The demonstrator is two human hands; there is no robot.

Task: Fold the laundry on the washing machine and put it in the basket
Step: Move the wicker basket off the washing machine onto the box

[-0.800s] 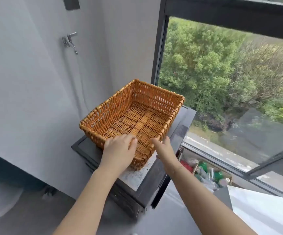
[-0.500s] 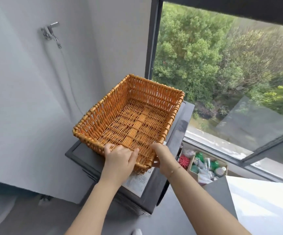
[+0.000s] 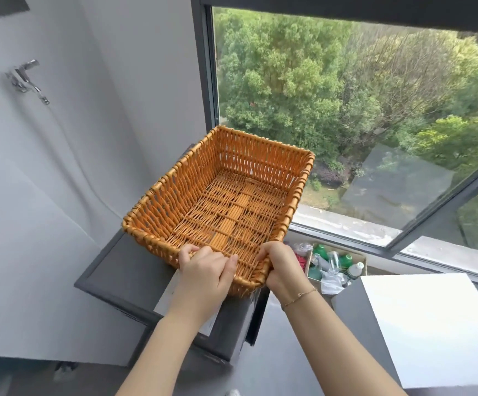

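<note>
Basket [image 3: 174,192] now lifted, both hands [image 3: 207,271] gripping

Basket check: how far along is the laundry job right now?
Done: nothing folded; the wicker basket is empty. In hand: the left hand and right hand grip its near rim, over the dark cabinet. Left: no laundry in view; folding and loading all remain.
</note>
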